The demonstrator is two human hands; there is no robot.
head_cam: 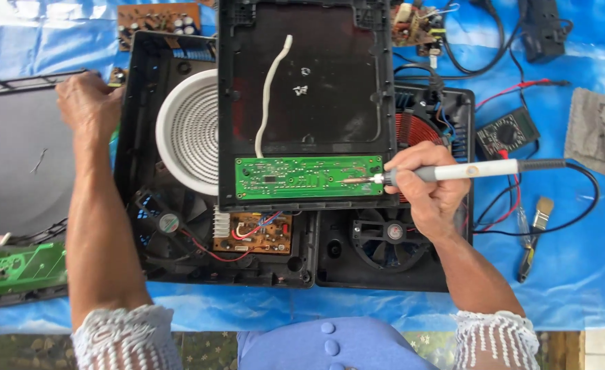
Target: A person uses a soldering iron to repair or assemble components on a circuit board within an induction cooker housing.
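Note:
My right hand (429, 186) grips a white and grey soldering iron (477, 170) like a pen. Its tip touches the right end of a green circuit board (307, 177), which is mounted on an upturned black cover panel (304, 75) with a white sleeved wire (269, 96) across it. My left hand (87, 103) rests on the far left corner of the open black cooker housing (134, 130), fingers curled over its edge. A white round heating coil (187, 131) sits inside that housing, partly hidden by the panel.
A brown circuit board (253, 233) and two fans (167, 221) (393, 233) lie in the housings near me. To the right on the blue sheet are a multimeter (507, 132), grey cloth (594, 132), brush (539, 214) and cables. A dark glass top (15, 157) lies left.

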